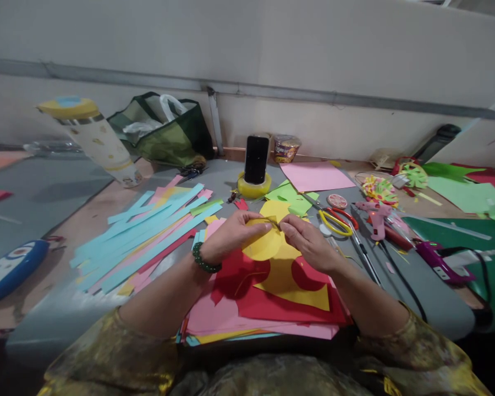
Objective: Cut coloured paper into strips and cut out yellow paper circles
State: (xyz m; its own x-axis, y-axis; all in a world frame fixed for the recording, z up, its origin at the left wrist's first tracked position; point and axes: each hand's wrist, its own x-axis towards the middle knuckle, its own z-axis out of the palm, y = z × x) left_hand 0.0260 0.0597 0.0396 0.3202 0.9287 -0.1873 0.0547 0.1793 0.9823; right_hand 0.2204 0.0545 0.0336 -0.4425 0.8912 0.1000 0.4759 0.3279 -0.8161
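My left hand [241, 228] pinches a rounded piece of yellow paper [262, 245] near its upper edge, thumb on top. My right hand [307, 242] is closed at the right side of the same edge, its fingertips meeting the paper close to my left thumb. A thin dark line shows between the two hands; I cannot tell whether it is a fold or a small strip. Beneath them lies a cut yellow sheet [303, 291] with curved edges, on red paper [256, 305] and a stack of pink sheets [212, 319].
Blue, pink and red paper strips [148, 236] spread at the left. A phone [256, 159] stands on a yellow tape roll [253, 186]. Scissors [338, 221], a pink glue gun [377, 217] with a cord and a purple power strip [443, 263] lie right. A tall bottle [101, 143] stands back left.
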